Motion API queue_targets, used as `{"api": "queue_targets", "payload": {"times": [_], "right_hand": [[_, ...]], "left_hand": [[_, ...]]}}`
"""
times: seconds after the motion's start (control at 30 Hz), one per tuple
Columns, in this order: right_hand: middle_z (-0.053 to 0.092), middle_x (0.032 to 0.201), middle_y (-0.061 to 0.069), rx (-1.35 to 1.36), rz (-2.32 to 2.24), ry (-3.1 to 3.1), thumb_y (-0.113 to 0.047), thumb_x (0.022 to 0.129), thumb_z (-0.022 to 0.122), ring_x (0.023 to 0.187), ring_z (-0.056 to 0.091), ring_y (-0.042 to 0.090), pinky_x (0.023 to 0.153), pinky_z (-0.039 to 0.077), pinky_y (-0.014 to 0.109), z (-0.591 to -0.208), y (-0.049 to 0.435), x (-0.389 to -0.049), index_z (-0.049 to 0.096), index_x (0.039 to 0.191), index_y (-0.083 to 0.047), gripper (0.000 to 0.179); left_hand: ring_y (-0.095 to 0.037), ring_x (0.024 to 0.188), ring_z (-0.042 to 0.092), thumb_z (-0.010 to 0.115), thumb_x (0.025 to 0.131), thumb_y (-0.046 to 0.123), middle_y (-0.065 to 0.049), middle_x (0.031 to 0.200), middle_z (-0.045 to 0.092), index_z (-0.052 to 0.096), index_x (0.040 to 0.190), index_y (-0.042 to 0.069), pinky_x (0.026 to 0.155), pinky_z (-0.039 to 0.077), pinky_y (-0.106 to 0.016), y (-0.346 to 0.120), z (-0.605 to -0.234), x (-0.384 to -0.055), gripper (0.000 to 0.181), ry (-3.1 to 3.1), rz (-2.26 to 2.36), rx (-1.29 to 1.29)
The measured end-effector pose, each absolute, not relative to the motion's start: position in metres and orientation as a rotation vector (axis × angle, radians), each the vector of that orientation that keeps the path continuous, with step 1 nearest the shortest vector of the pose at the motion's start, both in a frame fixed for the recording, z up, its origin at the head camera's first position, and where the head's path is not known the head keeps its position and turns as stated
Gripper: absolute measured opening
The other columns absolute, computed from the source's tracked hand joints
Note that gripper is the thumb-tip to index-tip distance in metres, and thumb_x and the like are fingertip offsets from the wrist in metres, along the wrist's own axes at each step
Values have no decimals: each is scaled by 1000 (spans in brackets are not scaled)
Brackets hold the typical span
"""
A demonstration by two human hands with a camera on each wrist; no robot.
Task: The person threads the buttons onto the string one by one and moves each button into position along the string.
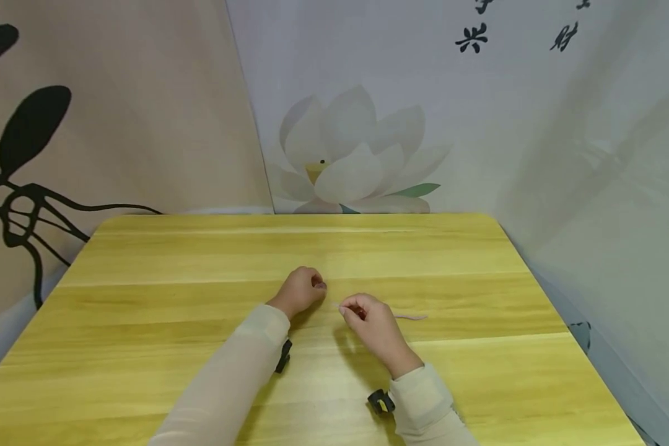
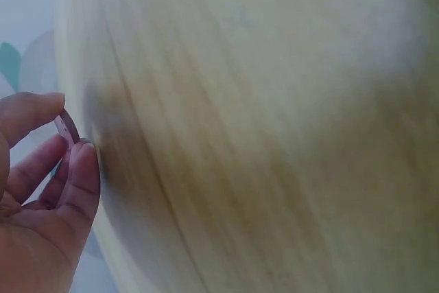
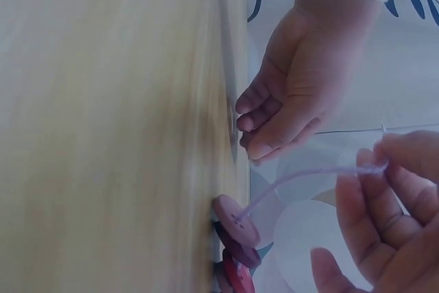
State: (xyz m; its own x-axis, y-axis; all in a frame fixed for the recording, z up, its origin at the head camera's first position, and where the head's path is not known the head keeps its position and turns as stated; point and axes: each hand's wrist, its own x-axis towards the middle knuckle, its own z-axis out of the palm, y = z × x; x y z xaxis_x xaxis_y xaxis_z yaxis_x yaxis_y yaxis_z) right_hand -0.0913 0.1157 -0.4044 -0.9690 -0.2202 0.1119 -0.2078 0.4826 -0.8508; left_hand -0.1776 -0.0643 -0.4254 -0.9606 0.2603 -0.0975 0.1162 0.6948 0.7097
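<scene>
My left hand (image 1: pixel 301 290) pinches a small pinkish-brown button (image 2: pixel 67 128) edge-on between thumb and fingers. To its right, a little nearer to me, my right hand (image 1: pixel 370 322) pinches a lilac string (image 3: pixel 302 175) close to its end. A thin, pale, needle-like tip (image 3: pixel 384 128) sticks out past those fingertips. Several buttons are threaded on the string below the right hand: a dusty pink one (image 3: pixel 236 221) on top, then a dark one and a red one (image 3: pixel 238 276). The string's tail (image 1: pixel 411 317) shows right of the right hand in the head view.
Both hands work over a yellow wood-grain table (image 1: pixel 173 347), whose far edge meets a printed backdrop with a lotus (image 1: pixel 362 148). Black straps (image 1: pixel 381 401) sit at the wrists by pale sleeves (image 1: pixel 228 378).
</scene>
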Motion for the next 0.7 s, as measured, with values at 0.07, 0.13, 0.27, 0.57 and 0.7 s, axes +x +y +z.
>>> {"api": "queue_targets", "payload": {"times": [0.07,0.13,0.27,0.57,0.7], "right_hand": [[61,80,-2,-391,-1548,2688,-12,95,62,66,49,12,57,44,23,-404,116,-91,69,97,-5,10],[62,81,-1,-390,-1554,2681,-13,95,62,66,49,11,57,44,23,-404,116,-91,68,98,-5,10],[63,83,0,-395,-1554,2672,-13,95,62,66,50,12,57,45,24,-405,116,-91,68,98,-6,10],[65,89,4,-402,-1541,2667,-16,96,61,70,53,14,60,47,25,-405,115,-92,68,99,-5,13],[65,90,6,-411,-1547,2658,-16,96,61,69,53,14,60,47,25,-404,115,-92,68,99,-5,13]], "left_hand": [[-21,81,56,66,88,9,-9,89,65,67,97,-1,76,50,-35,-66,-425,-176,13,2700,1172,285],[-22,85,58,67,88,9,-9,91,65,67,99,-2,78,51,-37,-67,-424,-174,15,2692,1226,273],[-23,91,59,67,89,10,-9,99,64,66,104,-1,80,52,-37,-71,-419,-166,19,2665,1328,255],[-19,85,56,68,89,9,-6,99,63,66,103,3,70,50,-31,-83,-416,-148,15,2610,1488,218],[-19,85,57,68,88,7,-6,99,64,67,103,3,71,51,-32,-87,-416,-140,16,2604,1546,197]]}}
